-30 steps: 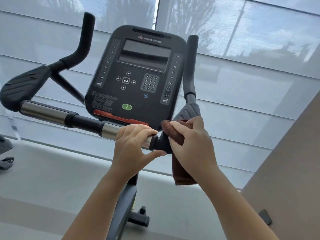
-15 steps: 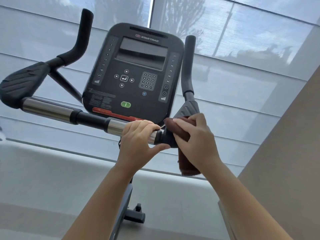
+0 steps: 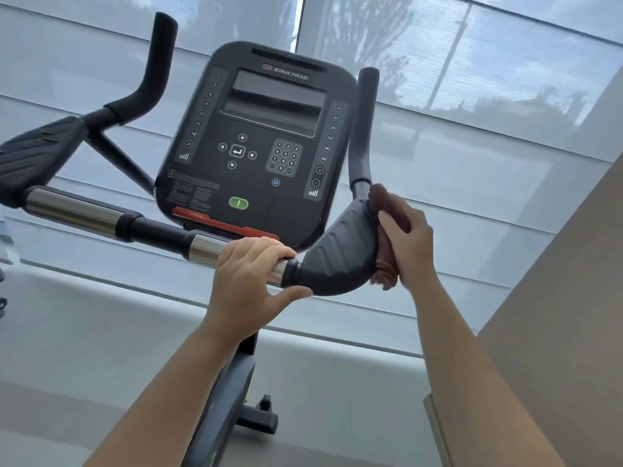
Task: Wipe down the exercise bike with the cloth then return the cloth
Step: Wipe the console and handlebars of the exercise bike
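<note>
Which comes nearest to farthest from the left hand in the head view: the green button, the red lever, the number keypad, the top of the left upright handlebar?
From the left hand on the chrome bar:
1. Red lever, just above the knuckles.
2. Green button, above the lever.
3. Number keypad, higher, centre-right of the console.
4. Left upright handlebar top, far upper left.

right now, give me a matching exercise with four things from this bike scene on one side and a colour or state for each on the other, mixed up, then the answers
Things:
1. cloth
2. left hand
3. start button
4. console screen

Colours or states:
A. green, low on the console
B. brown, pressed against the right elbow pad
C. dark and blank
D. wrapped round the chrome handlebar grip

Pairs: 1-B, 2-D, 3-A, 4-C
</note>
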`<state>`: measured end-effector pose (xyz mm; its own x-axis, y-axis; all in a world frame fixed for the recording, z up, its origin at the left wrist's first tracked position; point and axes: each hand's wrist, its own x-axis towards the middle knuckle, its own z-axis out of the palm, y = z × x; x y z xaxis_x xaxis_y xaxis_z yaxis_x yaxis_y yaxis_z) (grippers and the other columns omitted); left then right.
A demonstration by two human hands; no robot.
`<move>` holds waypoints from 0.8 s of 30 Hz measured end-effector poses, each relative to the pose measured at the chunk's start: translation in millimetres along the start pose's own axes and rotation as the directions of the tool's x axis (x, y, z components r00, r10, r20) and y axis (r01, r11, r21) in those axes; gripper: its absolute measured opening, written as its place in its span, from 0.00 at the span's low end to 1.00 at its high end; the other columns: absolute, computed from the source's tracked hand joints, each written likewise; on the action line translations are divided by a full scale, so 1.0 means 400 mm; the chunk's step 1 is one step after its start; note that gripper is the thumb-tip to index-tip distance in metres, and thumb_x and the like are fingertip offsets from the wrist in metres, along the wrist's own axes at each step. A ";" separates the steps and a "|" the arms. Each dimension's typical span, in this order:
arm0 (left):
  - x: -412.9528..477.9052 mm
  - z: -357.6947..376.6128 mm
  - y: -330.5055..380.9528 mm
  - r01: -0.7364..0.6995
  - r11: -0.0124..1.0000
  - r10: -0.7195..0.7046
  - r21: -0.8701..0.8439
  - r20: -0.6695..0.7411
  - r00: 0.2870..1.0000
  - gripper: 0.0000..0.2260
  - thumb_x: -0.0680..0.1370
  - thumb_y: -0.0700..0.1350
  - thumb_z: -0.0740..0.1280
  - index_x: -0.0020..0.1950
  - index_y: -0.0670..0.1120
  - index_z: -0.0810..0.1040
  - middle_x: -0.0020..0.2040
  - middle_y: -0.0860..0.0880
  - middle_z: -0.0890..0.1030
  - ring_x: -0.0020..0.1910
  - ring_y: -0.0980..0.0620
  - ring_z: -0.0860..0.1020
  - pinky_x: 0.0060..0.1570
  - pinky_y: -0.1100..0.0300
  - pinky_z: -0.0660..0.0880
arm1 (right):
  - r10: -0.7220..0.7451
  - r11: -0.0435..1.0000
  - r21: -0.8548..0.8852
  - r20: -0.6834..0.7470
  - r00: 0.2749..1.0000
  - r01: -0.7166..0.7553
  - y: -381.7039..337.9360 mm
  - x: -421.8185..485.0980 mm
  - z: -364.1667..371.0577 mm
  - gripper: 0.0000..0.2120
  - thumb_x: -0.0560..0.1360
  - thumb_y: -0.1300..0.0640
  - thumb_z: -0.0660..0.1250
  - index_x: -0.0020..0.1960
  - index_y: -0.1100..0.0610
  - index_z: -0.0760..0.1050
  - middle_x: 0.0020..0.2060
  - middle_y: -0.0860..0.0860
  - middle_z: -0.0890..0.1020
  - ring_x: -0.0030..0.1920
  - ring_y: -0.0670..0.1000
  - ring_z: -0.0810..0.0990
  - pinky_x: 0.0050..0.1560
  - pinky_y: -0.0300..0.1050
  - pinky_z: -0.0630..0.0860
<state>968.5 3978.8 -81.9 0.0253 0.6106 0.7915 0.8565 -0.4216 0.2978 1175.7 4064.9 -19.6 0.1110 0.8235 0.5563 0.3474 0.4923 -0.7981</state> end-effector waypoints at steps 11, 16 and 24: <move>0.002 0.005 0.007 0.021 0.999 -0.021 0.036 -0.003 1.000 0.26 0.66 0.65 0.64 0.46 0.43 0.80 0.46 0.48 0.82 0.49 0.45 0.78 0.53 0.54 0.66 | -0.054 0.998 -0.008 0.016 0.998 0.055 0.014 0.004 -0.019 0.16 0.73 0.61 0.68 0.59 0.52 0.77 0.55 0.55 0.74 0.52 0.44 0.75 0.61 0.36 0.68; 0.001 0.008 0.007 0.036 0.999 -0.036 0.035 -0.001 0.999 0.24 0.65 0.63 0.66 0.46 0.44 0.80 0.46 0.48 0.82 0.49 0.46 0.78 0.53 0.55 0.66 | 0.032 0.987 0.160 -0.042 0.999 -0.025 0.018 -0.065 0.002 0.16 0.73 0.63 0.67 0.54 0.45 0.76 0.54 0.49 0.75 0.56 0.44 0.76 0.64 0.43 0.70; 0.002 -0.001 0.021 0.059 0.998 -0.060 0.037 0.028 0.998 0.24 0.65 0.61 0.68 0.47 0.43 0.80 0.47 0.46 0.82 0.50 0.45 0.77 0.53 0.54 0.65 | -0.177 0.984 -0.079 -0.333 0.926 0.160 -0.019 -0.308 0.114 0.18 0.69 0.66 0.71 0.58 0.57 0.77 0.52 0.52 0.67 0.55 0.46 0.72 0.61 0.27 0.65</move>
<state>975.3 3975.4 -78.5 -0.0118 0.6533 0.7570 0.8752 -0.3594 0.3238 1116.8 3972.6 -92.4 0.3508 0.5817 0.7338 0.4334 0.5938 -0.6779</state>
